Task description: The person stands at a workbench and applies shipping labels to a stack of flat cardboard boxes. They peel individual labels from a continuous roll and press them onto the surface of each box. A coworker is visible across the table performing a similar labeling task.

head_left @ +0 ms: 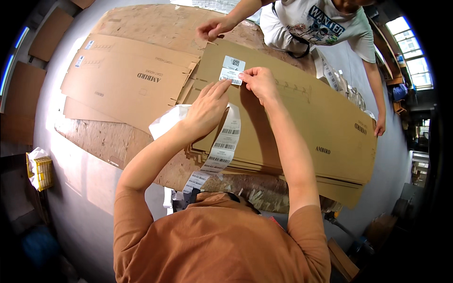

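Note:
A stack of flat brown cardboard boxes [292, 118] lies in front of me. Near its far left corner is a white barcode label [230, 77], just below another white label [234, 62] with a square code. My right hand [261, 85] pinches the right edge of the lower label between thumb and fingers. Stretched-out fingers of my left hand [207, 106] touch or nearly touch that label's left side; its thumb is hidden. A long strip of barcode labels [225, 144] hangs from beneath my left hand toward my waist, and white backing paper [169, 120] shows left of my wrist.
More flat cardboard boxes [127, 78] lie to the left on the worn wooden table [108, 139]. Across the table stands another person [311, 28], one hand by the stack's far corner, the other at its right end. A yellow basket [45, 173] sits at the left.

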### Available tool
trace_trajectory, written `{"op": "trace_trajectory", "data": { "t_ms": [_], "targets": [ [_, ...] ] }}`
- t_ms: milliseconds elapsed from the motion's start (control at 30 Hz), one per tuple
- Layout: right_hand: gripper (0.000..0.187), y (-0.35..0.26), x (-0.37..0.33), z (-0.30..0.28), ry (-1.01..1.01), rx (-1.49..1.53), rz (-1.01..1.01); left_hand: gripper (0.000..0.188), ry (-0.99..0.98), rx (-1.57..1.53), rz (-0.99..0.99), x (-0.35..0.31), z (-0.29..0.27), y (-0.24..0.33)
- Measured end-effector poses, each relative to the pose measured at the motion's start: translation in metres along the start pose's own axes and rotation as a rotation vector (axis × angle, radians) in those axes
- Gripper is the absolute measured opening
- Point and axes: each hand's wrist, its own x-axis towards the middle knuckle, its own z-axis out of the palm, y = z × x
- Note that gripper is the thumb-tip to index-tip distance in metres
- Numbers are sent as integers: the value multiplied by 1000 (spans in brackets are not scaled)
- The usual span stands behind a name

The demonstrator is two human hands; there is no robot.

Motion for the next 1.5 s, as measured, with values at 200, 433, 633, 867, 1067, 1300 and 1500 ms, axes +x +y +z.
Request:
{"op": "trace_trajectory", "data": {
  "t_ms": [200, 433, 633, 867, 1067, 1300, 1500],
  "targets": [
    [12, 1, 4, 1, 12, -10, 2, 18, -16, 77, 26, 7, 3, 1],
    [11, -4, -1, -1, -8, 37, 14, 18, -33, 47, -10, 5, 3, 8],
    [11, -2, 3, 3, -1, 34, 21, 19, -115, 79, -44, 3, 2, 12],
    [12, -4, 5, 5, 41, -50, 4, 18, 76, 169, 30, 5, 10, 6],
    [21, -14, 1, 14, 132, -497, -140, 26, 4, 182, 22, 8, 15, 4],
    [30, -4, 1, -10, 274, -881, -285, 26, -13, 172, 28, 8, 13, 5],
    [38, 15, -72, -21, -85, -293, -236, 14, 66, -83, -26, -17, -6, 8]
  ]
}}
